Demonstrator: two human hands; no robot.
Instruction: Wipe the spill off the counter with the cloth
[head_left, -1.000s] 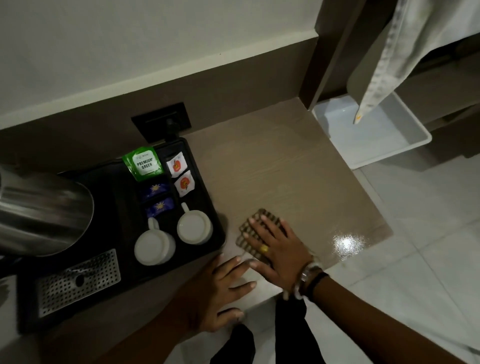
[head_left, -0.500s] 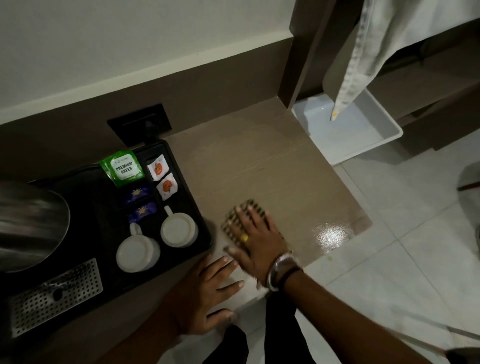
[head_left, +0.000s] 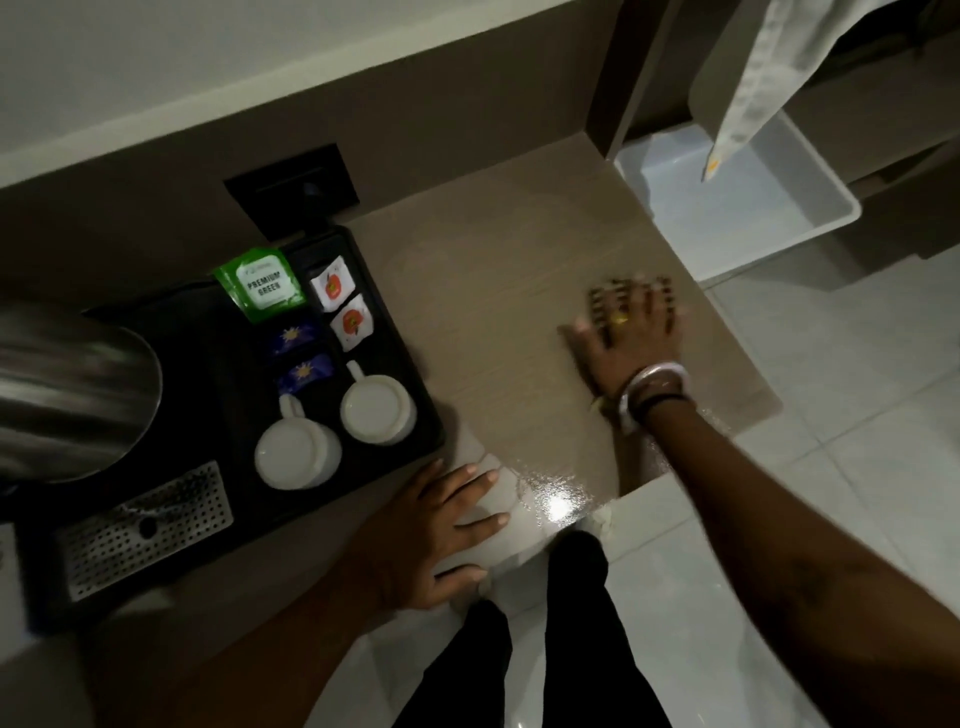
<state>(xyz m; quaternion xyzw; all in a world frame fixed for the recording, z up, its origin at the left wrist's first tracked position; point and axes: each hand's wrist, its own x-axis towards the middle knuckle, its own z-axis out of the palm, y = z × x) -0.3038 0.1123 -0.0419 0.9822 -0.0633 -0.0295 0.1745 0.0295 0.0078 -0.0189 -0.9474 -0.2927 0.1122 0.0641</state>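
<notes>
My right hand (head_left: 631, 340) presses flat on a small striped brown cloth (head_left: 602, 300) near the right edge of the wooden counter (head_left: 498, 291). Only the cloth's far edge shows past my fingers. A wet, shiny patch of spill (head_left: 556, 493) glints at the counter's front edge, between my two arms. My left hand (head_left: 441, 525) rests flat on the front edge of the counter, fingers spread, with nothing in it, just in front of the black tray.
A black tray (head_left: 410, 364) at the left holds two white cups (head_left: 376, 408), tea sachets (head_left: 260, 283) and a steel kettle (head_left: 67, 395) over a perforated drip plate (head_left: 145, 530). A black wall socket (head_left: 291, 195) sits behind. A white bin (head_left: 826, 208) stands on the floor at the right, under hanging fabric (head_left: 753, 88).
My right hand has slid the cloth from beside the tray across to the counter's right side. The left hand stays planted on the front edge.
</notes>
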